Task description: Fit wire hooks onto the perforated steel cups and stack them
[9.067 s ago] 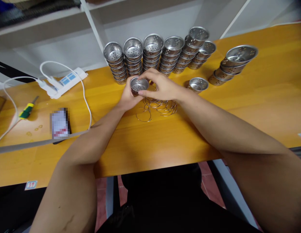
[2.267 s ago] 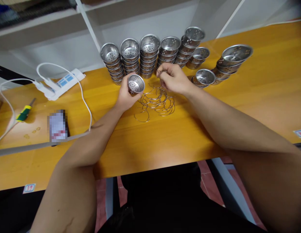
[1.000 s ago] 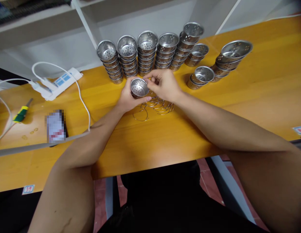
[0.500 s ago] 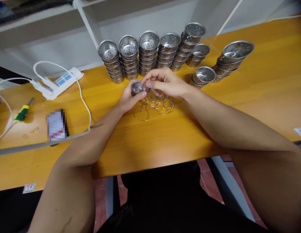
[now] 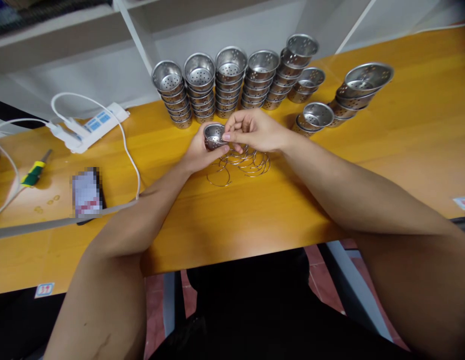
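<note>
My left hand (image 5: 200, 151) is wrapped round a small perforated metal cup (image 5: 214, 136), its open mouth facing up. At the cup's right rim, my right hand (image 5: 249, 131) has thumb and forefinger pinched together; whatever lies between them is too small to make out. Thin wire rings (image 5: 257, 162) lie in a loose pile on the table, just below and partly behind my right hand. One ring (image 5: 218, 176) sits at the pile's left side.
Behind my hands stand several stacks of perforated cups (image 5: 199, 75), with more stacks (image 5: 348, 95) to the right. At left are a power strip (image 5: 100, 125) with white cables, a screwdriver (image 5: 34, 173) and a phone (image 5: 87, 194) on the table (image 5: 217, 220).
My right hand's fingers have drawn closer together and curled at the cup's rim, uncovering more of its inside. My left hand still holds the cup in nearly the same place.
</note>
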Demonstrator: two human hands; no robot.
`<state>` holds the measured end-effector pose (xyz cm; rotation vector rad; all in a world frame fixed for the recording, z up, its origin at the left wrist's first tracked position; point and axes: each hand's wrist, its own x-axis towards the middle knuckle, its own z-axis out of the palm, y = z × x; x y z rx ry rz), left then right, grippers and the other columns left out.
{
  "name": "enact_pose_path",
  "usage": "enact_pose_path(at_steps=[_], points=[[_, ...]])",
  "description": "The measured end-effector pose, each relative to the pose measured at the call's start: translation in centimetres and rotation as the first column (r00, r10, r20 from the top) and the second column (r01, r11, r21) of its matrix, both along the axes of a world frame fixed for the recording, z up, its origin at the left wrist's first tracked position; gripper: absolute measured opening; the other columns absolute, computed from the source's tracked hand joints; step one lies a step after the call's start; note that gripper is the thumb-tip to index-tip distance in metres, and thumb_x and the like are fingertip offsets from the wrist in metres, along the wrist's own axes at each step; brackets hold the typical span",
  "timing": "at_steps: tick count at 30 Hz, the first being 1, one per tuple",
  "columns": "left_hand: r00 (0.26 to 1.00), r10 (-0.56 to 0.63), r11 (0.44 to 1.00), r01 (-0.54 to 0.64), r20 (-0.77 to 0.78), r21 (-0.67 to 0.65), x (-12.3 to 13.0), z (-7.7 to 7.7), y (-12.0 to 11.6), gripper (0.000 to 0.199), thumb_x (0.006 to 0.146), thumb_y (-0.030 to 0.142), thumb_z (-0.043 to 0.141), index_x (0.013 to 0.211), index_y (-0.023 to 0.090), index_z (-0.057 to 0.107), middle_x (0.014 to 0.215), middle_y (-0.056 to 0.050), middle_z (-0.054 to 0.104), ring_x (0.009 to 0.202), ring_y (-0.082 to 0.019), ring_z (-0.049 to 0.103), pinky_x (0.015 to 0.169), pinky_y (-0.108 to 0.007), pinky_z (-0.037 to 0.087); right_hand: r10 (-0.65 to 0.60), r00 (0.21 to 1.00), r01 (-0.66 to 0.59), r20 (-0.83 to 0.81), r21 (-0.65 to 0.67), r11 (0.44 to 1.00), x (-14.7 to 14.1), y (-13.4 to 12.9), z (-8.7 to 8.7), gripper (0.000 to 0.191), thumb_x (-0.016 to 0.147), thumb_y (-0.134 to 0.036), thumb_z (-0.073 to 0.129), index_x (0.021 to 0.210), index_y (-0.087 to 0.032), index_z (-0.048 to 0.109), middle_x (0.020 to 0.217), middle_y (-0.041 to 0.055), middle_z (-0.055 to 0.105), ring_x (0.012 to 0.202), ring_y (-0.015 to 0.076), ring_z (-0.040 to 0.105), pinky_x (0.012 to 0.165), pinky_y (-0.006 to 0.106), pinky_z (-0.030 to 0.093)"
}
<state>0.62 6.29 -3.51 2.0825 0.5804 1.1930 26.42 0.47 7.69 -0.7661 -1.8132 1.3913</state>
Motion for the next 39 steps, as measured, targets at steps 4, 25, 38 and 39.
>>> enact_pose_path(at_steps=[4, 25, 38, 39], points=[[1.0, 0.028, 0.998, -0.028, -0.006, 0.049, -0.2, -0.3, 0.3, 0.097, 0.1, 0.1, 0.096, 0.16, 0.031, 0.065, 0.144, -0.008, 0.085, 0.132, -0.031, 0.09, 0.127, -0.051, 0.074, -0.017, 0.999, 0.018, 0.027, -0.019, 1.0, -0.2, -0.1, -0.1, 0.084, 0.08, -0.093, 0.119, 0.103, -0.028, 0.073, 0.079, 0.0007, 0.076, 0.063, 0.0173, 0.067, 0.057, 0.033, 0.056], [0.997, 0.068, 0.997, -0.069, 0.024, 0.047, -0.5, -1.3, 1.2, 0.099, 0.105, 0.101, 0.091, 0.17, 0.035, 0.056, 0.156, -0.011, 0.077, 0.143, -0.033, 0.084, 0.13, -0.054, 0.071, -0.298, 0.954, 0.264, 0.032, 0.383, 0.885, 0.3, 0.5, -1.8, 0.086, 0.093, -0.103, 0.106, 0.131, -0.028, 0.086, 0.124, 0.0086, 0.081, 0.107, 0.0271, 0.079, 0.093, 0.044, 0.076], [0.997, 0.065, 0.987, -0.059, -0.036, 0.149, -1.0, -1.3, 1.1, 0.102, 0.114, 0.091, 0.087, 0.188, 0.038, 0.04, 0.166, -0.014, 0.073, 0.155, -0.038, 0.083, 0.138, -0.062, 0.07, -0.257, 0.931, 0.06, 0.258, 0.586, 0.808, -0.5, -0.4, -3.1, 0.062, 0.125, -0.082, 0.075, 0.144, -0.03, 0.101, 0.161, 0.0197, 0.074, 0.163, 0.0454, 0.071, 0.154, 0.078, 0.053], [0.998, 0.057, 0.987, -0.05, -0.038, 0.153, -1.0, -1.3, 1.1, 0.102, 0.114, 0.092, 0.087, 0.188, 0.039, 0.039, 0.166, -0.014, 0.073, 0.155, -0.038, 0.083, 0.137, -0.062, 0.071, -0.256, 0.932, 0.06, 0.256, 0.588, 0.807, -0.6, -0.4, -3.2, 0.061, 0.124, -0.081, 0.077, 0.146, -0.03, 0.101, 0.162, 0.0196, 0.073, 0.164, 0.0455, 0.07, 0.155, 0.078, 0.052]])
